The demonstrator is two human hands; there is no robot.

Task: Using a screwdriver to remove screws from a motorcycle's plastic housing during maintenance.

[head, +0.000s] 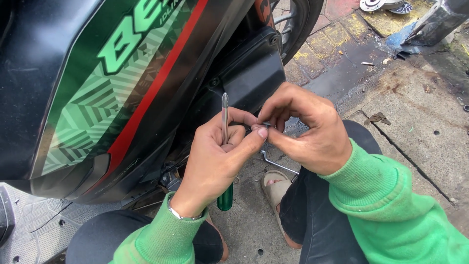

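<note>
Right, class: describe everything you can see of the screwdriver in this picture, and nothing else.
The screwdriver has a slim, shiny metal shaft ending in a cross-type tip, and a translucent green handle that looks like plastic. It stands nearly upright, tip up and handle down, beside the scooter's black side cover. The left hand grips it around the middle, hiding where shaft meets handle; only the handle's lower end shows below the palm. Nothing else touches it, and the tip is free in the air.

Your screwdriver [224, 117] has a shiny metal shaft and glossy green plastic handle; the scooter panel [97, 88], upper left, is glossy plastic; the pavement [415, 122] is rough concrete.
</note>
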